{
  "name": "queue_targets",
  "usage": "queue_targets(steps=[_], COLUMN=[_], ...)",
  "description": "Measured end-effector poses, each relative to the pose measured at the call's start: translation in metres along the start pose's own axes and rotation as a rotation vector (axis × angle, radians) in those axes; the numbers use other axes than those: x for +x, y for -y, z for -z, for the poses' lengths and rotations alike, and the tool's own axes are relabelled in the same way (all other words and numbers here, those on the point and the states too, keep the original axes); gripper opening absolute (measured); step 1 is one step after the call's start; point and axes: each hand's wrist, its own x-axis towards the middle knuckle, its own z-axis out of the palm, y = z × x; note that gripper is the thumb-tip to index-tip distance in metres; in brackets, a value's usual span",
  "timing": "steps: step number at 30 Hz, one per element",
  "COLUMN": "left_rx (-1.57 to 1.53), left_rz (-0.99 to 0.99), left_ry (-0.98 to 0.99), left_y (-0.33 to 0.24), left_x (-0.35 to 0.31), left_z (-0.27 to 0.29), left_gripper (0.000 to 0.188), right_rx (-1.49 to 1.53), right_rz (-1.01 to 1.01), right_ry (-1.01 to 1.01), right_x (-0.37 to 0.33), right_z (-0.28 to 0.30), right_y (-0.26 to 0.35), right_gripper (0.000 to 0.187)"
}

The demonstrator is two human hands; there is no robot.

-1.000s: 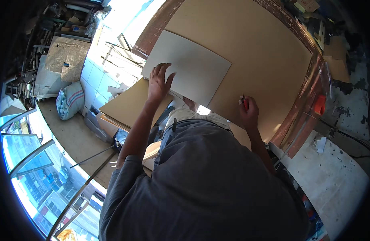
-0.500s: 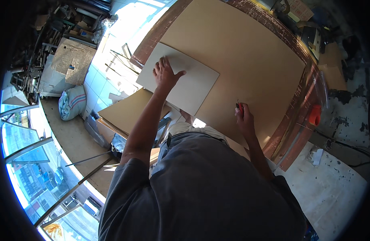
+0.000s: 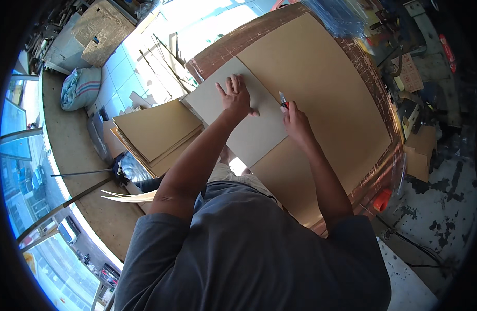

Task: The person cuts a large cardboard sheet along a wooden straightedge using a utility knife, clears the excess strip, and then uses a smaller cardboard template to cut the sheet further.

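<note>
My left hand point(image 3: 235, 98) lies flat with its fingers spread on a smaller grey board point(image 3: 264, 132). This board rests on top of a large brown sheet point(image 3: 342, 119), which looks like cardboard or fibreboard. In my right hand point(image 3: 296, 123) is a red and black utility knife point(image 3: 284, 100), gripped with its blade out and pointing away from me. The blade is close to the right edge of the grey board, over the brown sheet. I cannot tell whether its tip touches the sheet.
The sheet lies on a worn reddish-brown table point(image 3: 238, 46). More brown boards point(image 3: 155, 127) are stacked to the left, near a striped sack point(image 3: 82, 88). At the right table edge sits an orange-red ring-shaped object point(image 3: 382, 200). Cardboard pieces point(image 3: 419, 153) and tools lie beyond it.
My right hand has brought the utility knife up and left to the grey board's edge. My left hand stays pressed on the board, slightly shifted. The whole view has turned a little.
</note>
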Motion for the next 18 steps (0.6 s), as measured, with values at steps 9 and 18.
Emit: queue_targets(steps=[9, 18], left_rx=[-0.078, -0.031], left_rz=[0.018, 0.046], left_ry=[0.084, 0.122], left_y=[-0.002, -0.006], left_x=[0.004, 0.007], left_z=[0.004, 0.0], left_gripper=[0.144, 0.125], right_rx=[-0.347, -0.374], right_rz=[0.127, 0.147], right_ry=[0.073, 0.159], right_x=[0.16, 0.182], right_z=[-0.028, -0.044], right_y=[0.094, 0.107], right_gripper=[0.049, 0.047])
